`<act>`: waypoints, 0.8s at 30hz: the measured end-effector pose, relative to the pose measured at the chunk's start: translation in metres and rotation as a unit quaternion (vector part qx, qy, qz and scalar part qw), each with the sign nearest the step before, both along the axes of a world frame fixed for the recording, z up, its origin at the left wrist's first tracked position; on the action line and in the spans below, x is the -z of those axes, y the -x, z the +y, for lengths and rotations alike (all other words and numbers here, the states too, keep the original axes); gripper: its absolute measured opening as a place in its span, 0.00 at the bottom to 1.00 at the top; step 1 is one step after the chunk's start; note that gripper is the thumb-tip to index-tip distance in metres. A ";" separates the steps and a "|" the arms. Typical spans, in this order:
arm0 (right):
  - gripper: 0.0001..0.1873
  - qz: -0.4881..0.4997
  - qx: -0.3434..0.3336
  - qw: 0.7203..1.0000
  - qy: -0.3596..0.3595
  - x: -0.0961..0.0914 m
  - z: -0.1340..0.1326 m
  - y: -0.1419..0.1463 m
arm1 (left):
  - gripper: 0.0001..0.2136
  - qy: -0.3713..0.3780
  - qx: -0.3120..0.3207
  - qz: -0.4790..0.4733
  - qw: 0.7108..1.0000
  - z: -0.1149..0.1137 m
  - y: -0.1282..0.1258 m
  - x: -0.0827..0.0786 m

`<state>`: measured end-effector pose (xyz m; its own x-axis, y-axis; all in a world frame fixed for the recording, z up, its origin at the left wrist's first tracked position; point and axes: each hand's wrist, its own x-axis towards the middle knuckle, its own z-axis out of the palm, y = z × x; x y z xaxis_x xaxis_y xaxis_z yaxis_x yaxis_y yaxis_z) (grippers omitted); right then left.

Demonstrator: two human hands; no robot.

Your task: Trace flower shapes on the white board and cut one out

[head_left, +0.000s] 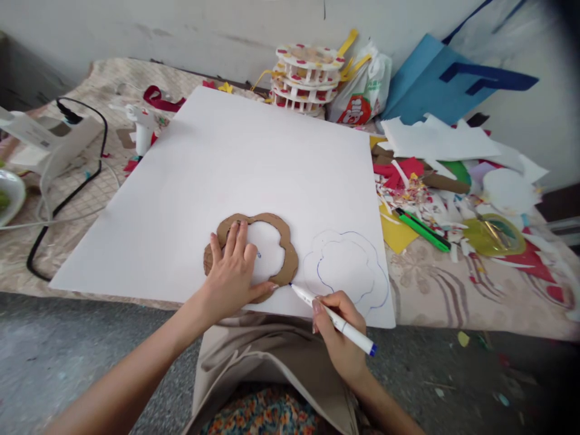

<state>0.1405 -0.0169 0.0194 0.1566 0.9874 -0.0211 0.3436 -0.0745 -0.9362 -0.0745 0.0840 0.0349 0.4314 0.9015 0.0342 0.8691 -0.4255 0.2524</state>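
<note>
A brown cardboard ring with a wavy, flower-like edge (286, 241) lies flat near the front edge of a large white sheet (254, 157). My left hand (233, 266) presses down on its left side, fingers stretched out and thumb on the lower rim. In my right hand (339, 329) is a white marker (342, 326) with a blue end; its tip touches the ring's lower right outer edge. To the right of the ring, a drawn blue double outline of the same wavy shape (347, 266) shows on the sheet. Through the ring's opening a small blue mark is visible.
Right of the sheet lie a green utility knife (423, 229), paper scraps (408, 175) and a yellow-green dish (493, 235). Behind stand a white tiered model (308, 78), a plastic bag (362, 90) and a blue bag (439, 78). A white glue gun (142, 130) and a black cable (102, 151) are at left.
</note>
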 end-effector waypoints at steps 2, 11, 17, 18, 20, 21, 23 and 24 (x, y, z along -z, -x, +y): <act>0.07 -0.008 -0.006 1.000 -0.004 -0.001 -0.001 0.000 | 0.23 -0.006 0.001 -0.004 1.000 0.000 0.000 0.000; 0.02 -0.047 -0.067 0.996 -0.036 -0.008 0.007 0.001 | 0.23 0.009 0.004 -0.012 1.000 0.000 0.001 -0.002; 0.02 -0.040 -0.083 0.995 -0.034 -0.005 0.011 0.001 | 0.23 0.003 0.010 -0.002 1.000 -0.001 0.001 -0.002; 0.02 -0.038 -0.085 0.995 -0.033 -0.005 0.012 0.001 | 0.23 0.006 0.009 0.000 1.000 -0.001 0.001 -0.002; 0.02 -0.033 -0.088 0.995 -0.031 -0.006 0.014 0.002 | 0.24 0.010 0.006 -0.003 1.000 -0.001 0.001 -0.003; 0.02 -0.031 -0.089 0.995 -0.030 -0.006 0.014 0.003 | 0.23 0.011 0.006 -0.008 1.000 -0.001 0.000 -0.004; 0.02 -0.032 -0.087 0.995 -0.028 -0.007 0.016 0.004 | 0.23 0.010 0.006 -0.013 1.000 -0.001 0.001 -0.004; 0.02 -0.033 -0.084 0.996 -0.027 -0.007 0.017 0.004 | 0.23 0.008 0.006 -0.013 1.000 -0.001 0.001 -0.003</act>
<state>0.1361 -0.0003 0.0263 -0.0121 0.9992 0.0371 0.4083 0.0388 -0.9120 -0.0751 0.0835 0.0381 0.4423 0.8964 0.0303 0.8568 -0.4322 0.2812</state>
